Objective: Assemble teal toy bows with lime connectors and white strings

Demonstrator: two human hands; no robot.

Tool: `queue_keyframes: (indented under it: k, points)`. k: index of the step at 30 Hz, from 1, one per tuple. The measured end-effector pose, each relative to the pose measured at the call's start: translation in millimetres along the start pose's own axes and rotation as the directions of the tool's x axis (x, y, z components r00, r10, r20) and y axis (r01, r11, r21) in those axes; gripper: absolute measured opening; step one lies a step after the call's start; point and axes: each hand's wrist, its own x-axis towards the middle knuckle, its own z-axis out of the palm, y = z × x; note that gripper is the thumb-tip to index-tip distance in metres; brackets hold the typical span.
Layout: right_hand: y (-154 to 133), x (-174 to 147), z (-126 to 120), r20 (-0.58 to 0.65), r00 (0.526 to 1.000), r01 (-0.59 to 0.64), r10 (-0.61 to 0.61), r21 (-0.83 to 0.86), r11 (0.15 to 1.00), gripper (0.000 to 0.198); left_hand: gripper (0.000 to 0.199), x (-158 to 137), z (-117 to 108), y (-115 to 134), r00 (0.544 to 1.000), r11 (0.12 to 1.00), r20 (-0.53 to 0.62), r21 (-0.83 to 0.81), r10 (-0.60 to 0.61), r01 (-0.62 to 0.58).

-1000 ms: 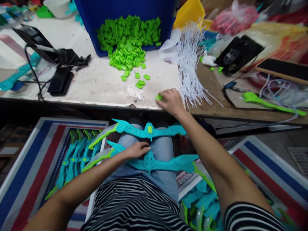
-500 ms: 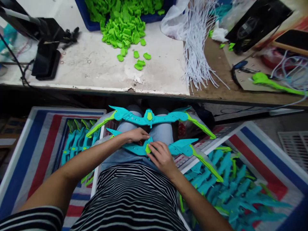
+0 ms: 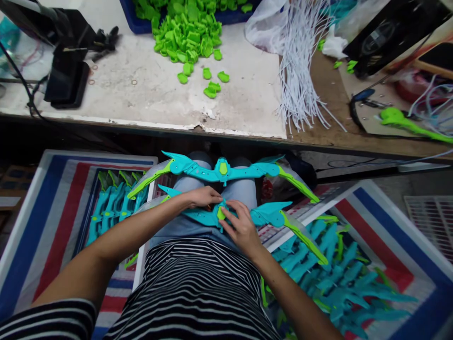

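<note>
Across my lap lies a turquoise toy bow (image 3: 271, 215) with lime-green limbs. At its middle sits a lime-green insert (image 3: 221, 213). My left hand (image 3: 205, 196) is closed at the upper left of the bow's centre, its fingertips partly hidden. My right hand (image 3: 241, 223) grips the centre from the right, fingers bent over the green insert and the top edge. Just beyond, a second toy bow (image 3: 244, 173) rests on my knees, with a matching green insert in its middle; neither hand touches it.
Ahead is a workbench (image 3: 148, 101) with a heap of green pieces (image 3: 191, 38), a blue bin (image 3: 136, 21) and a bundle of white cords (image 3: 300, 80). Striped-lined crates with more bows stand at my left (image 3: 60, 208) and right (image 3: 382, 226).
My right hand's fingers have shifted up from the green insert towards the top of the bow's centre. My left hand stays nearly in place. The view has moved slightly.
</note>
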Motion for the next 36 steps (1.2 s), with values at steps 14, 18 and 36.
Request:
queue_keyframes:
  k: [14, 18, 36]
  points:
    - [5.1, 13.0, 9.4, 0.264, 0.856, -0.476, 0.444, 0.071, 0.876, 0.073, 0.039, 3.5, 11.4, -13.6, 0.991, 0.987, -0.097, 0.138, 0.096, -0.082]
    - [7.3, 43.0, -22.5, 0.459, 0.829, -0.320, 0.320, -0.079, 0.944, 0.062, 0.039, 1.5, 12.6, -7.2, 0.983, 0.926, -0.079, 0.354, 0.169, -0.131]
    - [61.0, 345.5, -44.6, -0.068, 0.988, -0.156, 0.140, -0.379, 0.912, 0.026, 0.048, -28.4, 65.0, -6.2, 0.902, 0.322, -0.155, 0.946, 0.403, 0.019]
